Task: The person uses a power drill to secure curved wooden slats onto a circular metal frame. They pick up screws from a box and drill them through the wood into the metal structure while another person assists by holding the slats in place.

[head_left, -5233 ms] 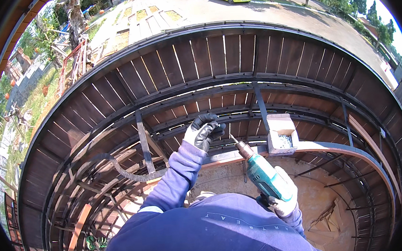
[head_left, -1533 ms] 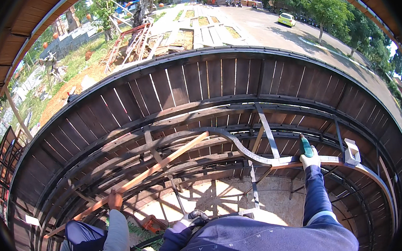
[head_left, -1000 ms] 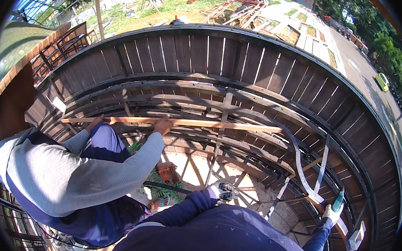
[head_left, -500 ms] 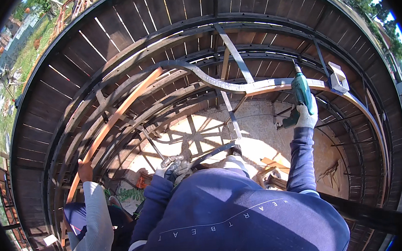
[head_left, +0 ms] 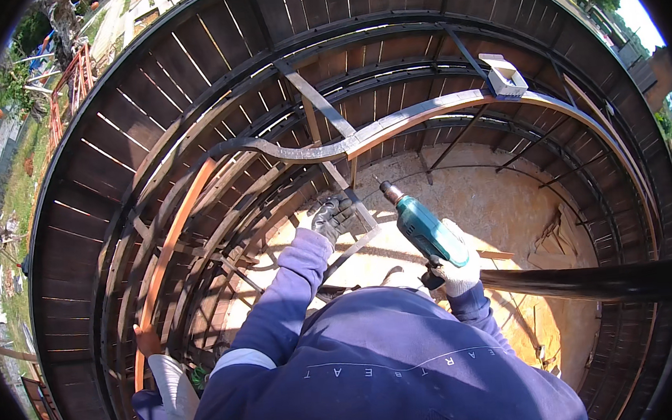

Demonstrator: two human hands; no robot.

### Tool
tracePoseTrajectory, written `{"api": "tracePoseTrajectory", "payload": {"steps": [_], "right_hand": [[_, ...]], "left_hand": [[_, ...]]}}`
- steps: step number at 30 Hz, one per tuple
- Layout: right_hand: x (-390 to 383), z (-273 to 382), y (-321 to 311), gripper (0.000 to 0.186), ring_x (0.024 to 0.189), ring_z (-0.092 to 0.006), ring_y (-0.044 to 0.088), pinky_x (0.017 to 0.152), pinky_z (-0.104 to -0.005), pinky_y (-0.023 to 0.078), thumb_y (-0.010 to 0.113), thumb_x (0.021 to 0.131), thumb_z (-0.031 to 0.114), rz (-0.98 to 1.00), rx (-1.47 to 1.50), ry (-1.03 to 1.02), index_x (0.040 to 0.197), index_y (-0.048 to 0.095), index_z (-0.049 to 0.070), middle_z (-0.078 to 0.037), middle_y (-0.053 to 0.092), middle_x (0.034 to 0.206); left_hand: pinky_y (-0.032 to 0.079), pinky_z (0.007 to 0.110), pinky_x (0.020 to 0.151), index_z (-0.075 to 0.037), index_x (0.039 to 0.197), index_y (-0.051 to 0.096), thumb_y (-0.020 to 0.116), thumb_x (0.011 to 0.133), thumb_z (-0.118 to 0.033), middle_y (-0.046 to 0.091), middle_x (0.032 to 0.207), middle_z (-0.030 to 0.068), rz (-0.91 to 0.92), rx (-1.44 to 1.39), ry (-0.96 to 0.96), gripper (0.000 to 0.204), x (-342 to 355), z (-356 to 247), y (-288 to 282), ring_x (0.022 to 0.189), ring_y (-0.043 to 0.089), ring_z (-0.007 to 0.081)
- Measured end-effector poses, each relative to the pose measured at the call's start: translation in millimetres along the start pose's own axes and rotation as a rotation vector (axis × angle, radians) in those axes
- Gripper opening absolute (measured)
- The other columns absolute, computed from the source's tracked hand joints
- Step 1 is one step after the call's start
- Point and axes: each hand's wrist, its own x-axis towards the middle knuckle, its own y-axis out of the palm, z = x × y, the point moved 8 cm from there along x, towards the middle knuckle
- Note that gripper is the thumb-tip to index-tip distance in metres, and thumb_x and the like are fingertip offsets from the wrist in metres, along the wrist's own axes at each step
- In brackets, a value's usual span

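Note:
A green power drill (head_left: 431,232) is held in my gloved right hand (head_left: 460,265), its bit tilted up and to the left. My left hand (head_left: 327,220), in a grey and black glove, is beside a flat metal brace (head_left: 358,206). Its fingers look curled; what they hold, if anything, is not clear. Beyond both hands runs a curved metal frame (head_left: 312,153) with a wooden strip (head_left: 415,115) along its right part. A long orange-brown wooden strip (head_left: 168,263) slants at the left, where a co-worker's bare hand (head_left: 147,340) grips its lower part.
A small open white box (head_left: 504,77) sits on the curved frame at the right. Dark slatted walls (head_left: 72,270) surround the space. A thick black bar (head_left: 594,281) crosses at the right. Lower down is a pale, dusty floor (head_left: 460,184).
The drill has come down and left, away from the curved frame, and now points up-left. My left hand has moved up and right toward the metal brace. The view has shifted too.

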Motion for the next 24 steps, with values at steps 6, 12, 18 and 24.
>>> {"api": "tracePoseTrajectory", "payload": {"steps": [6, 12, 18, 24], "right_hand": [[-9, -2, -26, 0.083, 0.121, -0.0241, 0.063, 0.105, -0.0361, 0.049, 0.083, 0.065, 0.003, 0.095, 0.137, 0.145, 0.141, 0.050, -0.004, -0.015, 0.063, 0.133], [-19, 26, -59, 0.069, 0.118, -0.0240, 0.064, 0.102, -0.0339, 0.050, 0.080, 0.082, 0.012, 0.176, -0.154, -0.231, 0.140, 0.049, -0.006, -0.018, 0.065, 0.129], [-17, 48, -85, 0.068, 0.114, -0.0234, 0.066, 0.099, -0.0340, 0.052, 0.082, 0.084, 0.023, 0.181, -0.108, -0.266, 0.137, 0.052, -0.006, -0.016, 0.067, 0.125], [-12, 15, -103, 0.070, 0.108, -0.0206, 0.067, 0.095, -0.0330, 0.053, 0.083, 0.082, 0.027, 0.235, -0.256, -0.202, 0.137, 0.053, -0.004, -0.014, 0.068, 0.121]], "left_hand": [[0.058, 0.051, 0.098, -0.005, 0.116, 0.065, 0.062, 0.099, -0.019, 0.071, 0.115, 0.0166, 0.057, -0.191, -0.015, 0.022, -1, 23, 68, 0.108, 0.069, 0.0325], [0.057, 0.055, 0.095, -0.006, 0.119, 0.064, 0.061, 0.100, -0.025, 0.070, 0.118, 0.0143, 0.091, -0.198, 0.006, 0.026, -2, 58, 93, 0.110, 0.068, 0.0330], [0.059, 0.052, 0.094, -0.007, 0.119, 0.063, 0.060, 0.101, -0.021, 0.071, 0.114, 0.0122, 0.176, -0.249, 0.011, 0.024, -1, 85, 118, 0.108, 0.070, 0.0314], [0.060, 0.045, 0.092, -0.007, 0.120, 0.064, 0.061, 0.101, -0.020, 0.072, 0.111, 0.0120, 0.161, -0.181, 0.060, 0.023, -3, 90, 126, 0.103, 0.071, 0.0280]]}}
